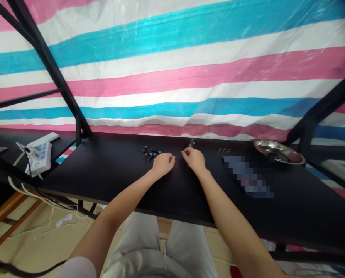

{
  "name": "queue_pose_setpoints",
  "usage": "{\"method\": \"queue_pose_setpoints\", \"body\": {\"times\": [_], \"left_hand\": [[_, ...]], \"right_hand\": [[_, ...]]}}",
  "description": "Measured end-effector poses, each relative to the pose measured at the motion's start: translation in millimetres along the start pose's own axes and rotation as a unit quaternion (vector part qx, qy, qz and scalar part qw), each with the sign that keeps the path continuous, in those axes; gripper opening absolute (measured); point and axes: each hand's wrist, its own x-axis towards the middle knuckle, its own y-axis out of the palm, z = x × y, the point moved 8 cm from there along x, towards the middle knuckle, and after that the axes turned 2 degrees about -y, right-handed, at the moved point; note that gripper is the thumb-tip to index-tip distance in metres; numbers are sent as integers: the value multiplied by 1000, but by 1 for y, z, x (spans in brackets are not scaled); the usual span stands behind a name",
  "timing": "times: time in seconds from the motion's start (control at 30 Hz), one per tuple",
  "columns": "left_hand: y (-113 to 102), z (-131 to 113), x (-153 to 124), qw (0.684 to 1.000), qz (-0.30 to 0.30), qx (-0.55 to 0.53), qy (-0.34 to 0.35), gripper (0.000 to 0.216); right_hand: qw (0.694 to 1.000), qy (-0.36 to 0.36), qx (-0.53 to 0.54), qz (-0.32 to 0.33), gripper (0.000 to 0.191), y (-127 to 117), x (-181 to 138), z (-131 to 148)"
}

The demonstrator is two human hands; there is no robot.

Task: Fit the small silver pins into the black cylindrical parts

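Observation:
My left hand [162,164] rests on the black desk with its fingers curled in. Whatever it may hold is hidden. Just left of it lies a loose heap of small black cylindrical pieces [151,155], some with grey parts. Across a narrow gap, my right hand [195,160] is closed, thumb and fingers drawn together; its contents are too small or covered to make out. Right behind its knuckles are a few small clear or greyish pieces [191,143]. To the right of that hand, several tiny silvery pieces [224,150] lie in short rows.
A shiny round metal dish [279,152] stands at the desk's back right. In front of it lies a pixelated bluish flat item [247,177]. A white power strip [42,157] with cables is at far left. Black metal posts [55,73] and a striped plastic sheet [172,85] bound the desk [109,170].

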Motion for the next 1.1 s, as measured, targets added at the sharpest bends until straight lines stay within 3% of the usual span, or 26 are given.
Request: {"method": "queue_pose_setpoints", "body": {"times": [0.07, 0.13, 0.3, 0.4, 0.5, 0.6, 0.67, 0.77, 0.9, 1.1], "left_hand": [[-18, 12, -8, 996, -54, -73, -23, 29], [-33, 26, -15, 977, -114, -170, -55, 28], [-43, 60, -19, 869, -194, -430, -150, 28], [-44, 66, -19, 829, -205, -493, -165, 26], [-46, 63, -20, 836, -199, -487, -155, 25], [-43, 57, -20, 861, -180, -456, -132, 22], [-38, 55, -19, 865, -172, -454, -127, 23], [-31, 54, -17, 858, -160, -470, -128, 44], [-25, 41, -14, 871, -107, -471, -94, 49], [-24, 28, -15, 875, -71, -476, -49, 29]], "right_hand": [[993, -96, 68, 15, 19, 13, -2, 30], [984, -144, 96, 39, 21, 29, -2, 53], [988, -129, 68, 50, 20, 62, 9, 76], [991, -107, 68, 48, 15, 70, 15, 79], [989, -101, 101, 39, 11, 69, 17, 81], [976, -64, 208, 4, 11, 57, 17, 71], [948, -39, 315, -12, 16, 46, 15, 62], [908, -39, 418, 8, 25, 30, 7, 52], [920, -85, 382, -17, 25, 0, -10, 45], [916, -114, 384, -20, 23, -17, -24, 49]]}}
